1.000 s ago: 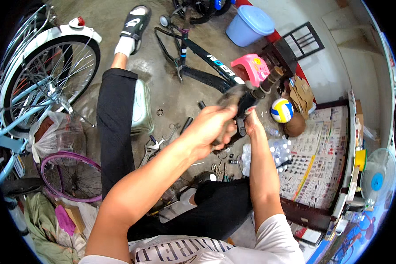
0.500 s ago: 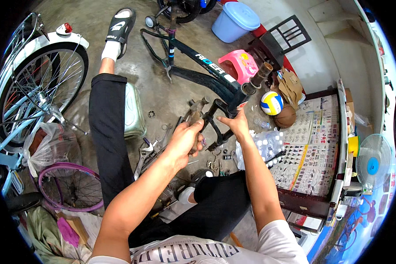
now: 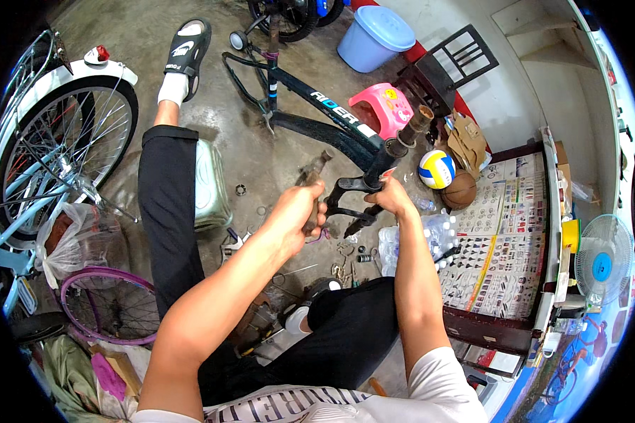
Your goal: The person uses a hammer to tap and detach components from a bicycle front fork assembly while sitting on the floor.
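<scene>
A black bicycle frame lies across the floor ahead of me. Its front fork points back toward me, and a worn, rusty steerer tube sticks out beyond the head tube. My left hand is wrapped round the handle of a hammer. The hammer head is motion-blurred and stands apart from the fork, to its left. With closed fingers, my right hand grips the frame where the fork crown meets the head tube; most of its fingertips are hidden behind the tube.
A light blue bicycle and a purple wheel rim stand at left. A pale green box sits beside my left leg. Small parts and tools litter the floor. Wrapped bottles, a volleyball and a pink stool lie right.
The hammer in my left hand has moved away from the fork, leaving a wider gap. The fork has turned slightly, and my right hand has shifted a little to the right with it.
</scene>
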Action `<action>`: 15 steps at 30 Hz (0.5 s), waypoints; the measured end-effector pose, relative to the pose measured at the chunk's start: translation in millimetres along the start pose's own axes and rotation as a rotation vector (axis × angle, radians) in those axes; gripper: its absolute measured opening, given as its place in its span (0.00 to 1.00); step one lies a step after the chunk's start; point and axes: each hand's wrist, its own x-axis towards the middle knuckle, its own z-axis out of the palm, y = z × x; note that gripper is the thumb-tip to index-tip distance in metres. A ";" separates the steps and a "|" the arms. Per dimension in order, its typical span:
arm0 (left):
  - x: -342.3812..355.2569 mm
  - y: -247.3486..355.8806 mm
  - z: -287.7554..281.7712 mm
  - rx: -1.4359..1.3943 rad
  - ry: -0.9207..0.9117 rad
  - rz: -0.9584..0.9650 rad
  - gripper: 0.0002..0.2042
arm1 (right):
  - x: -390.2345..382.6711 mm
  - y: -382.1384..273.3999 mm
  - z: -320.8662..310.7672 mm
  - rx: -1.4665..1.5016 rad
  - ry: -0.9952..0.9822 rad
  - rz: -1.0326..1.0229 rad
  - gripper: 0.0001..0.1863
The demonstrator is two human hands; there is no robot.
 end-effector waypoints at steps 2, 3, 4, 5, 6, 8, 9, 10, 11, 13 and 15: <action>6.3 0.1 25.5 0.046 0.028 0.068 0.10 | 1.4 3.0 1.8 0.007 0.001 -0.016 0.23; 8.6 1.8 36.3 0.069 0.044 0.103 0.10 | 3.5 3.2 3.0 0.013 0.008 -0.033 0.23; 2.2 9.5 47.2 0.127 -0.140 0.117 0.10 | 4.8 6.7 4.4 0.020 0.014 -0.046 0.23; -6.7 19.2 57.1 0.188 -0.329 0.126 0.10 | 9.9 21.9 11.4 0.061 0.041 -0.061 0.23; -6.3 24.1 62.2 0.145 -0.367 0.063 0.11 | 14.4 40.0 9.5 0.047 0.041 -0.049 0.23; -9.0 26.0 51.6 0.144 -0.381 0.138 0.11 | 19.7 28.1 8.5 -0.004 0.051 -0.066 0.23; -8.6 21.1 47.2 0.104 -0.312 0.143 0.11 | 13.9 20.2 8.4 0.005 0.006 -0.024 0.21; -4.8 13.4 42.7 0.082 -0.190 0.122 0.11 | 10.5 9.1 5.1 0.003 0.008 -0.040 0.20; 0.8 2.7 38.6 0.055 -0.071 0.100 0.10 | 8.6 4.8 2.3 -0.003 0.009 -0.054 0.19; 10.3 -7.0 37.2 0.033 0.067 0.061 0.10 | 7.3 8.0 3.1 -0.046 0.017 -0.073 0.19; 15.1 -10.2 39.7 0.043 0.107 0.026 0.10 | 9.6 8.6 3.9 -0.062 0.017 -0.089 0.19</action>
